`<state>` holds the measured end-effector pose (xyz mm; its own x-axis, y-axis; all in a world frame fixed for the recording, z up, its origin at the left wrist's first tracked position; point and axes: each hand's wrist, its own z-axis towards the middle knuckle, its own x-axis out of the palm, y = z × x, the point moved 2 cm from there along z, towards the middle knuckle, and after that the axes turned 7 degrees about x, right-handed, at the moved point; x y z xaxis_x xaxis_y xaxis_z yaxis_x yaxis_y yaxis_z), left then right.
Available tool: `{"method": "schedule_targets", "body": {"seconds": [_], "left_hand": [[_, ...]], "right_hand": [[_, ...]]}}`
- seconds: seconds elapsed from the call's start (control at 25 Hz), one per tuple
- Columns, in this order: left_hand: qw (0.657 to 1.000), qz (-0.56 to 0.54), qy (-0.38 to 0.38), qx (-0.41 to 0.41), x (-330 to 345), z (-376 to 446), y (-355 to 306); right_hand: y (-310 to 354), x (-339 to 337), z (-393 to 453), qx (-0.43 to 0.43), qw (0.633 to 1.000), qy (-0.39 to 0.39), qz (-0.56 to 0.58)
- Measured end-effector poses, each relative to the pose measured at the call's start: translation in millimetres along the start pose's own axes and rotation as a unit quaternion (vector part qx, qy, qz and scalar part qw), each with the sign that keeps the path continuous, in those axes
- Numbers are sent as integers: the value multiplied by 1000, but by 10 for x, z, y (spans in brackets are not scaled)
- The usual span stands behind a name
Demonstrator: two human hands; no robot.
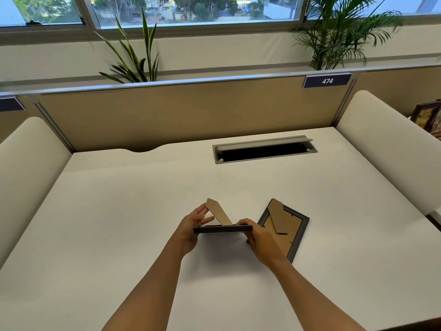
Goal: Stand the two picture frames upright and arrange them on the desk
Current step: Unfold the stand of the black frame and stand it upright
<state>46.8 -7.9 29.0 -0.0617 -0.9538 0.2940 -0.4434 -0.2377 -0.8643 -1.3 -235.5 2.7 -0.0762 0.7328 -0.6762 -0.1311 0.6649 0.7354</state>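
Note:
Both my hands hold a dark picture frame (223,229) a little above the white desk (119,211), seen edge-on. Its brown cardboard stand (218,212) is swung out and points up and away from me. My left hand (192,229) grips the frame's left end, with fingers touching the stand. My right hand (259,242) grips the right end. A second dark frame (290,229) lies face down on the desk just to the right, its brown backing and folded stand facing up; my right hand covers its near left corner.
A grey cable slot with an open flap (263,150) is set into the desk's far side. A tan partition (167,111) closes the back, and white padded dividers (28,168) flank both sides. More framed pictures (428,118) stand beyond the right divider.

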Motion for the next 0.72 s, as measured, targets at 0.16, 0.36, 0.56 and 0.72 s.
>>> {"method": "schedule_targets", "body": {"seconds": [0.16, 0.36, 0.56, 0.72], "left_hand": [[996, -61, -60, 5, -111, 59, 36], [994, -71, -82, 34, -194, 68, 111], [987, 61, -97, 116, -199, -8, 155], [969, 148, -102, 171, -242, -35, 166]], "right_hand": [[9, -10, 92, 14, 1000, -2, 22], [5, 91, 202, 75, 992, -31, 100], [133, 62, 311, 96, 982, -63, 148], [184, 116, 409, 109, 978, -62, 165]]}}
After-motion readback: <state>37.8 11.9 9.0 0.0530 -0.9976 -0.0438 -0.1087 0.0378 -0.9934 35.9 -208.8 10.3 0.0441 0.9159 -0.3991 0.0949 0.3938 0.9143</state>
